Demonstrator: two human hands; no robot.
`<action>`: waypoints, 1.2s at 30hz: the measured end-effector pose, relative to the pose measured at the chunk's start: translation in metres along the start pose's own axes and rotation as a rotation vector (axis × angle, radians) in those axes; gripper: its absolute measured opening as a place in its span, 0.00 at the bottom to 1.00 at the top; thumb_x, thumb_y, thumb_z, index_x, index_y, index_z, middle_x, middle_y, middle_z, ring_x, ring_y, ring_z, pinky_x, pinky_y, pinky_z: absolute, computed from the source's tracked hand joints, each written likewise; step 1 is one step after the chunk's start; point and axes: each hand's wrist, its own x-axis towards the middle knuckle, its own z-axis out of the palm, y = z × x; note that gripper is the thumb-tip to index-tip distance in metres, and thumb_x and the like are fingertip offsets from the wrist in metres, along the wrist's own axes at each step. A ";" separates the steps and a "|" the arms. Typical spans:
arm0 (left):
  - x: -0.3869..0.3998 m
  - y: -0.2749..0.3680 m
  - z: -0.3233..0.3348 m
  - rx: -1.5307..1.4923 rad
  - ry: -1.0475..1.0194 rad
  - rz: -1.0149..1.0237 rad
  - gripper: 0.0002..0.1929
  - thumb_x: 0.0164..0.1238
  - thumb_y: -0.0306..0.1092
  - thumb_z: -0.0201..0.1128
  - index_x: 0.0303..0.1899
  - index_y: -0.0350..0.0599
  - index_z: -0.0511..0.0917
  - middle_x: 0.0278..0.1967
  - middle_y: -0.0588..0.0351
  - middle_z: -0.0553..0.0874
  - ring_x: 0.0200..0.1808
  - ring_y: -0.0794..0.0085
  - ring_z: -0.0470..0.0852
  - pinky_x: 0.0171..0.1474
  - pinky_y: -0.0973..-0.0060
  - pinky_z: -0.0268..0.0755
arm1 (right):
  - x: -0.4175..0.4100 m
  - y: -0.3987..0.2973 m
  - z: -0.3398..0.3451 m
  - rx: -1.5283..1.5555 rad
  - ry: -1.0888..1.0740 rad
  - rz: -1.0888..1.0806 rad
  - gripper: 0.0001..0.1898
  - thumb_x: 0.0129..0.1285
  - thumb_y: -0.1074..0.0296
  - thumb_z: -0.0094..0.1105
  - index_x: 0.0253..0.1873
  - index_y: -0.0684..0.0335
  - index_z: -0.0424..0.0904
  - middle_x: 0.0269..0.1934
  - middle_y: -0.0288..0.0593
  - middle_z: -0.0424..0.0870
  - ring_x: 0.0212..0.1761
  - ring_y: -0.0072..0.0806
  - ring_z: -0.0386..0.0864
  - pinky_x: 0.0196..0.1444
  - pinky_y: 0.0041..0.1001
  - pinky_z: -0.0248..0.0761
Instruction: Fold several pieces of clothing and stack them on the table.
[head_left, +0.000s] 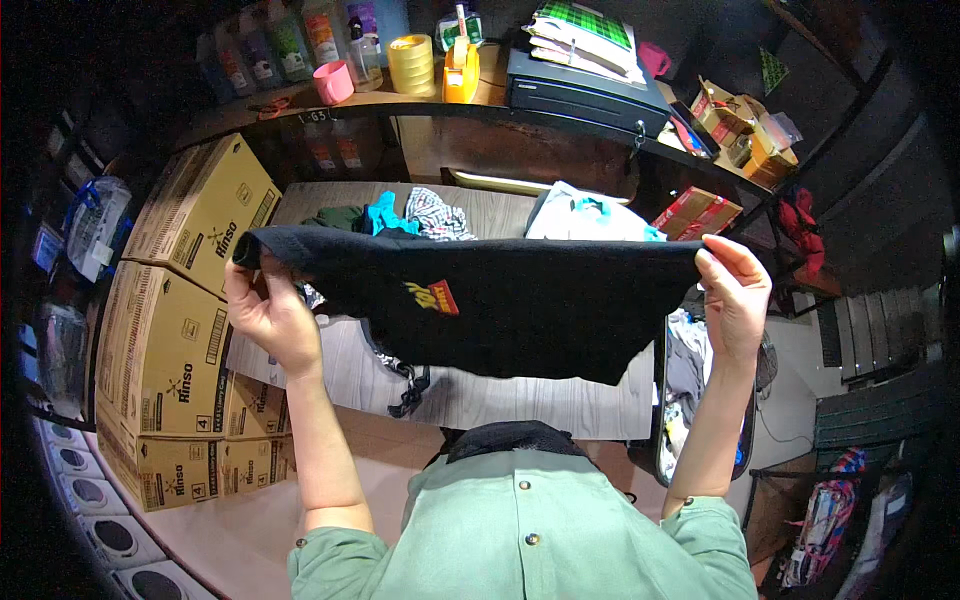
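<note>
A black garment (525, 307) with a small yellow and red print is stretched between my two hands above the table. My left hand (274, 315) pinches its left end, where the cloth is rolled or folded over. At the opposite end, my right hand (731, 296) grips the upper corner between thumb and fingers. Beneath the garment lies a grey wood-grain table (510, 405). Behind it on the table are a bright blue cloth (391, 214), a checked cloth (437, 216), a dark green cloth (337, 217) and a white garment or bag (577, 214) with blue parts.
Stacked cardboard cartons (180, 360) stand at the left. An open container of clothes (682, 375) is beside the table's right end. A back shelf (487, 82) holds a tape dispenser (460, 71), tape rolls (411, 66), a pink mug (333, 82) and a black cash drawer (585, 94).
</note>
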 end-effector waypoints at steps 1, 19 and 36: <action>-0.001 0.000 0.002 -0.064 0.032 0.035 0.10 0.76 0.24 0.54 0.53 0.34 0.76 0.43 0.56 0.85 0.43 0.76 0.82 0.48 0.76 0.76 | 0.000 0.003 0.006 -0.011 0.020 0.028 0.14 0.57 0.85 0.66 0.49 0.72 0.82 0.44 0.46 0.86 0.43 0.24 0.84 0.51 0.22 0.76; -0.007 0.067 -0.121 0.523 -0.942 -0.285 0.20 0.37 0.14 0.58 0.38 0.37 0.83 0.32 0.52 0.84 0.37 0.65 0.83 0.43 0.74 0.73 | -0.068 0.056 0.024 -0.294 -0.388 0.558 0.15 0.47 0.80 0.74 0.43 0.67 0.86 0.40 0.41 0.88 0.41 0.22 0.82 0.46 0.22 0.75; -0.150 -0.174 -0.144 -0.002 -0.438 -1.156 0.28 0.69 0.50 0.63 0.56 0.31 0.78 0.53 0.53 0.83 0.54 0.74 0.77 0.58 0.71 0.69 | -0.086 0.239 0.009 0.284 -0.468 0.733 0.03 0.59 0.68 0.60 0.35 0.60 0.78 0.40 0.39 0.84 0.50 0.32 0.80 0.53 0.30 0.67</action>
